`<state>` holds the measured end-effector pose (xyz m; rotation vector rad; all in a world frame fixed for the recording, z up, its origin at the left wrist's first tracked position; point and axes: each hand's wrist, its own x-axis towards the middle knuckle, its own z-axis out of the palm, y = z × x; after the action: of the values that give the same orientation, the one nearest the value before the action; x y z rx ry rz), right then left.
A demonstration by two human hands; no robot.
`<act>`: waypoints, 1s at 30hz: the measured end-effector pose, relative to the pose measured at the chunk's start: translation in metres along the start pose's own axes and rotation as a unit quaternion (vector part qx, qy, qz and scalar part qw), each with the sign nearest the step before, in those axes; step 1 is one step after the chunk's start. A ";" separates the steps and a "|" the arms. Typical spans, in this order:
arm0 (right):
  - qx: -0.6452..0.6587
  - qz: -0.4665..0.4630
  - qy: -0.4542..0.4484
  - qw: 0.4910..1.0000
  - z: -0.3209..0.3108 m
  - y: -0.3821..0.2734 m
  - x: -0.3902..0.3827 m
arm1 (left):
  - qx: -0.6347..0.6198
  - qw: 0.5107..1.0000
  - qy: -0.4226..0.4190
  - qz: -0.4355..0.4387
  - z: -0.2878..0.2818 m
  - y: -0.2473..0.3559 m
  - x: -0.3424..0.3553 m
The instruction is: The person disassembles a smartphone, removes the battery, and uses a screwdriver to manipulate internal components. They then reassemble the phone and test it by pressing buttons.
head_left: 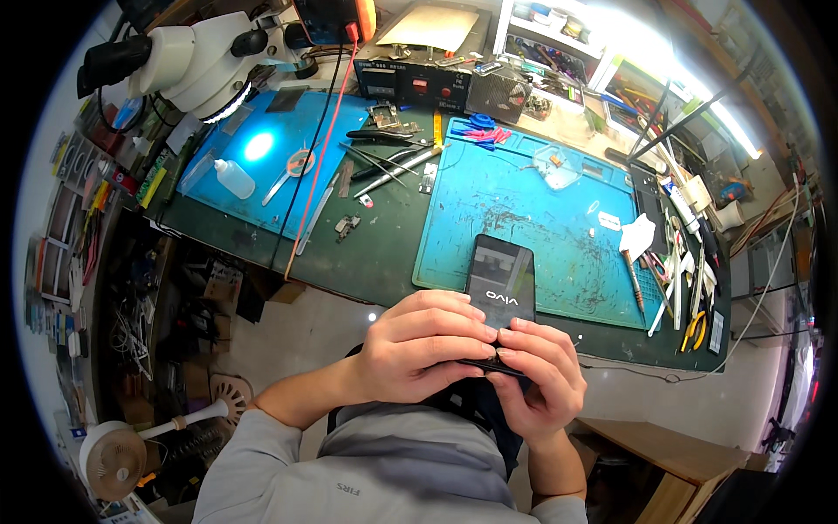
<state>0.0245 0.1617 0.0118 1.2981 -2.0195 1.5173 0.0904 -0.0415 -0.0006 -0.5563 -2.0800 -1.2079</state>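
Observation:
A black smartphone with a lit logo on its dark screen is held between both my hands, over the bench's front edge. My left hand wraps the phone's near left side, fingers bent across it and thumb beneath. On the near right corner, my right hand pinches with fingertips and thumb. The two hands' fingertips meet at the phone's near end and cover it. Beyond the phone's far end lies a blue work mat.
A white microscope stands at the back left above a second blue mat with a small white bottle. Tweezers lie mid-bench. Yellow-handled pliers and several tools crowd the right. A red cable crosses the bench.

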 end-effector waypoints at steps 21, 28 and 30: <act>0.034 -0.025 0.005 0.999 -0.006 0.012 0.001 | -0.002 1.000 0.003 0.026 -0.004 -0.007 0.006; 0.007 -0.040 -0.014 0.999 -0.007 0.011 0.000 | 0.013 0.997 -0.001 0.080 -0.007 -0.012 0.001; -0.004 -0.043 -0.016 0.999 -0.007 0.010 -0.001 | 0.029 0.996 -0.004 0.080 -0.007 -0.011 0.000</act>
<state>0.0148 0.1682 0.0078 1.3967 -1.9603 1.4566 0.0855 -0.0535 -0.0044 -0.6868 -2.0281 -1.0522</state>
